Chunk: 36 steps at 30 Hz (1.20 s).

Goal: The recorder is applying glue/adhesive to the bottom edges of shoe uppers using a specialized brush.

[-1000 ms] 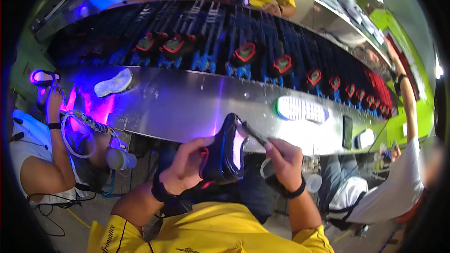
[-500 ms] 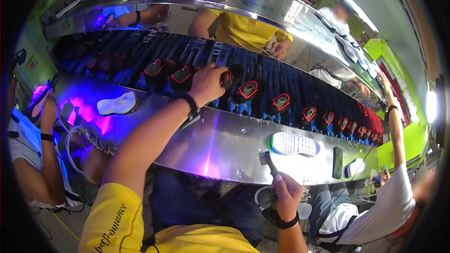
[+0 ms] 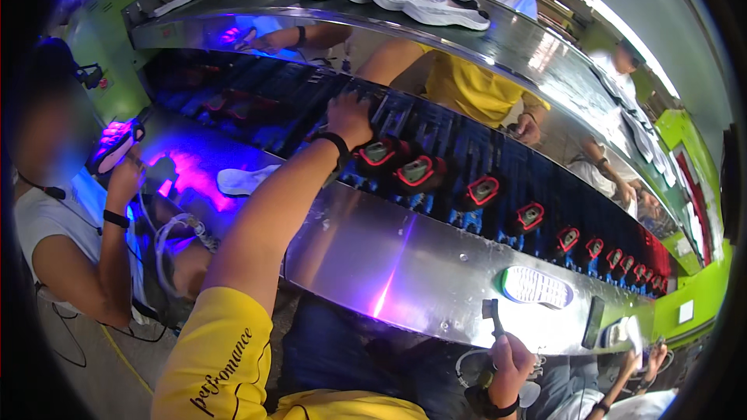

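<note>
My left hand (image 3: 350, 120) reaches over the dark conveyor (image 3: 307, 97), its fingers curled downward; whatever is under them is hidden. Just below and right of it stand a black shoe upper with red collar trim (image 3: 376, 153) and a similar red-trimmed shoe upper (image 3: 416, 171). In my right hand (image 3: 512, 365), low over the bench's near edge, is a small dark brush (image 3: 493, 316), held by its handle with the bristle head up. A white shoe sole with a green edge (image 3: 538, 288) lies beyond the brush on the metal bench (image 3: 350, 253).
More red-trimmed uppers (image 3: 531, 215) line the conveyor rightward. White soles (image 3: 436, 6) rest on the raised shelf. A black block (image 3: 594, 323) lies at right, and another white sole (image 3: 247, 180) at left. Co-workers sit on both sides; the left one holds a shoe (image 3: 118, 144) under purple light.
My view has swung left. My left hand has come off the black shoe and moved farther left along the conveyor. The brush remains in my right hand.
</note>
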{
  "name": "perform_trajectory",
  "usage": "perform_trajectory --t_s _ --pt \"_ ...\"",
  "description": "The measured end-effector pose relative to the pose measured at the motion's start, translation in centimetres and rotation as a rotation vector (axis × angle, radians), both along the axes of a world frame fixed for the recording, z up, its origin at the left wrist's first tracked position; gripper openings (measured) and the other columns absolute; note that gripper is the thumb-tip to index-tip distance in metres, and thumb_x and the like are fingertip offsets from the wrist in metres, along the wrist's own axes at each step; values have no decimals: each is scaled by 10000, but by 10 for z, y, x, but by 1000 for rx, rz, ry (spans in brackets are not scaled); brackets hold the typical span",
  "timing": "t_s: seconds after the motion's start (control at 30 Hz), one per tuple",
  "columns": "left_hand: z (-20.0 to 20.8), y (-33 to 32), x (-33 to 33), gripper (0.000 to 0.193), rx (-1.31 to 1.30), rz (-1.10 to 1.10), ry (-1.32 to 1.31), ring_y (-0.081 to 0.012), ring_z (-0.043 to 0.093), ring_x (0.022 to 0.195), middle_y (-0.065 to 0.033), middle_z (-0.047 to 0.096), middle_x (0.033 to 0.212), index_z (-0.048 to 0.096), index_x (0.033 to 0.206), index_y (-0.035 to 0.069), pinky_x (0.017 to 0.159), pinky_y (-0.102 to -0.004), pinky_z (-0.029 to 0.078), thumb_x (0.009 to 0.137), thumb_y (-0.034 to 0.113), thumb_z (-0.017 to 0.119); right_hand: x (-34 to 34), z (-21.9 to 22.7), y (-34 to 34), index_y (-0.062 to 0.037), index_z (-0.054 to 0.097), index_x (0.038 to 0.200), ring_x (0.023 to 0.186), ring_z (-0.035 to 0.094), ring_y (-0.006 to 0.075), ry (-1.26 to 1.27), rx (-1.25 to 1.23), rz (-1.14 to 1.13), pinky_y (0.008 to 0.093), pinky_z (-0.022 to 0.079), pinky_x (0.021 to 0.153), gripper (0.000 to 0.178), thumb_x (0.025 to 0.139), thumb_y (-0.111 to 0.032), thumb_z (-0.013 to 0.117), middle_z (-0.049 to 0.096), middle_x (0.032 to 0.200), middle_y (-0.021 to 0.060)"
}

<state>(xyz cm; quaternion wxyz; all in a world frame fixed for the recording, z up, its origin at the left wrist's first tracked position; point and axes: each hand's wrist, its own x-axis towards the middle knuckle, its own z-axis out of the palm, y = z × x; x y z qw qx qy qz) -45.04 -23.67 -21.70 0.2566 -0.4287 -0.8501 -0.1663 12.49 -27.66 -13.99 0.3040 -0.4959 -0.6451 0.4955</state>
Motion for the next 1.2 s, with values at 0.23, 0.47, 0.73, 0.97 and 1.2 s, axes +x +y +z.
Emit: perform_trajectory --t_s 0.23,0.47,0.73,0.97,1.2 --pt "-14 -60 -40 743 -231 -9 -539 -382 756 1087 -178 784 1152 707 1313 145 941 -481 598 629 304 948 -10 0 -12 87 767 1058 620 471 56 24 -27 27 247 303 576 290 1057 -183 660 628 719 -1" --pt "3 -99 -7 558 750 70 -991 -274 765 966 -97 771 1039 675 1166 30 837 -399 611 745 297 926 -5 13 -12 85 761 1052 614 452 51 -27 63 128 255 283 565 306 1076 -194 637 611 713 -7" --pt "79 -163 158 510 812 -478 -1792 -172 739 997 -67 757 1101 678 1298 47 884 -350 604 887 264 888 -15 8 -21 77 761 1062 638 445 47 55 19 101 248 283 579 312 1080 -209 638 597 736 -19" --pt "68 -179 245 922 471 -535 -834 -234 689 1201 -140 707 1295 584 1462 -4 1067 -391 538 703 297 1013 -12 3 -23 69 751 1056 667 454 55 13 -28 206 256 310 599 302 1073 -213 643 595 750 -19" --pt "57 -209 274 821 297 -597 -659 -360 669 1290 -189 683 1359 610 1419 36 1108 -463 531 677 139 945 -28 -18 -37 117 736 1156 787 703 126 12 -6 148 285 548 717 275 1025 -125 744 754 873 88"
